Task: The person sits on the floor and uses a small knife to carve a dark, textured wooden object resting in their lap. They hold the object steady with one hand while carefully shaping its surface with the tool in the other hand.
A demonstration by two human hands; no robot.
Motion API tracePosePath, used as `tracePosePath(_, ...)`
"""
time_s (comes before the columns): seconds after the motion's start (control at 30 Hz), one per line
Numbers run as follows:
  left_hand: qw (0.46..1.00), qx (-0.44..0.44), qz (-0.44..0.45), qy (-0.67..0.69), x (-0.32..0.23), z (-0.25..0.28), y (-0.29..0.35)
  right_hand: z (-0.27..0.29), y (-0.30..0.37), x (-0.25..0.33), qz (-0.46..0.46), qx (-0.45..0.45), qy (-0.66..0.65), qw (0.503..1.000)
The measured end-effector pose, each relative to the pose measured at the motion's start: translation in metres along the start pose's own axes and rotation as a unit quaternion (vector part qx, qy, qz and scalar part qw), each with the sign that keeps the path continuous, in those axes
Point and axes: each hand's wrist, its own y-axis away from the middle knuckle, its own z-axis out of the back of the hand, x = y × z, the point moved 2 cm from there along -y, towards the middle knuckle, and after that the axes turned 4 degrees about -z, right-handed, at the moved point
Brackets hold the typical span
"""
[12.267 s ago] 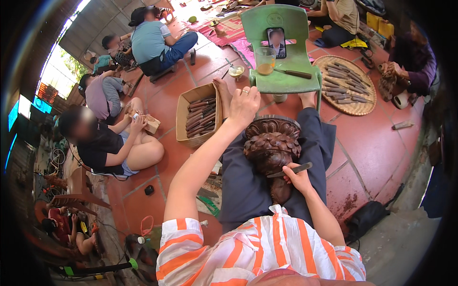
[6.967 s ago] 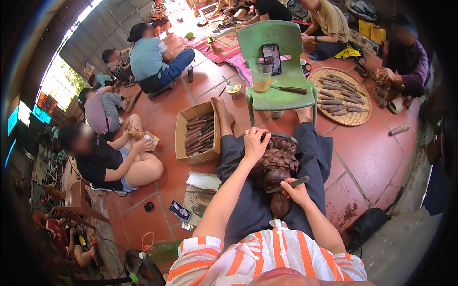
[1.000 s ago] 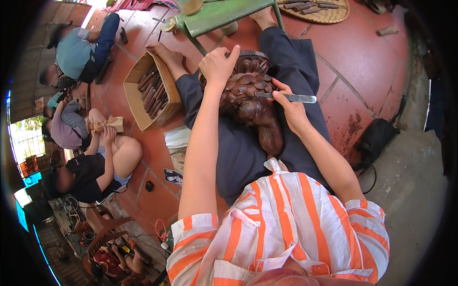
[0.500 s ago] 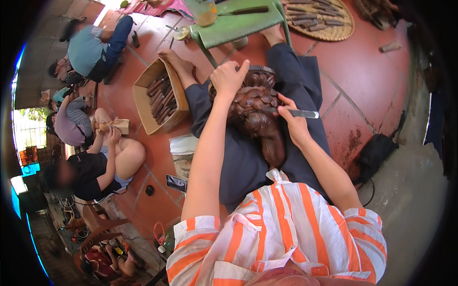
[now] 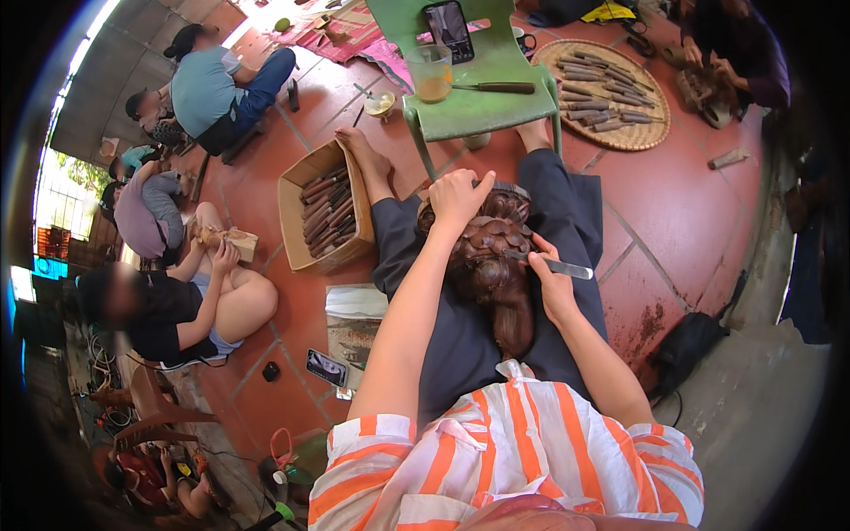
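Observation:
A dark brown carved wooden piece [image 5: 500,252], with overlapping rounded relief and a smooth lower end, rests on my lap between my legs. My left hand [image 5: 460,199] is closed over its far left part, thumb sticking up; the fingertips are hidden. From the right, my right hand [image 5: 553,288] grips a flat metal carving tool [image 5: 567,267] against the carving's side. The tool's shiny, round-ended part points right, away from the wood; its other end is hidden at the carving.
A cardboard box [image 5: 292,212] of wooden-handled tools stands left of my legs. Ahead, a green plastic chair [image 5: 482,115] bears a phone, a glass and a tool. More tools fill a round woven tray [image 5: 651,137]. Several people sit to the left; another works at far right.
The view has tilted, so the scene sits lower and more of the chair and tray shows. Both hands stay at the carving; the metal tool now slants slightly more downward to the right.

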Motion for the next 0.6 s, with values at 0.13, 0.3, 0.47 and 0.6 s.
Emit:
tracePosePath(0.13, 1.000, -0.001, -0.002, 0.008, -0.002, -0.001, 0.001, 0.013, -0.005, -0.009, 0.008, 0.019, -0.009, 1.000)
tracePosePath(0.3, 0.999, -0.028, -0.016, 0.002, 0.000, -0.003, 0.002, 0.002, -0.002, -0.004, -0.009, -0.005, -0.004, 1.000)
tracePosePath(0.47, 1.000, 0.003, -0.007, -0.015, -0.001, 0.000, 0.001, 0.019, -0.009, -0.017, -0.011, 0.015, -0.020, 1.000)
tracePosePath(0.6, 1.000, -0.017, -0.015, -0.005, -0.001, 0.000, 0.001, 0.010, -0.008, -0.013, -0.022, -0.001, -0.021, 1.000)
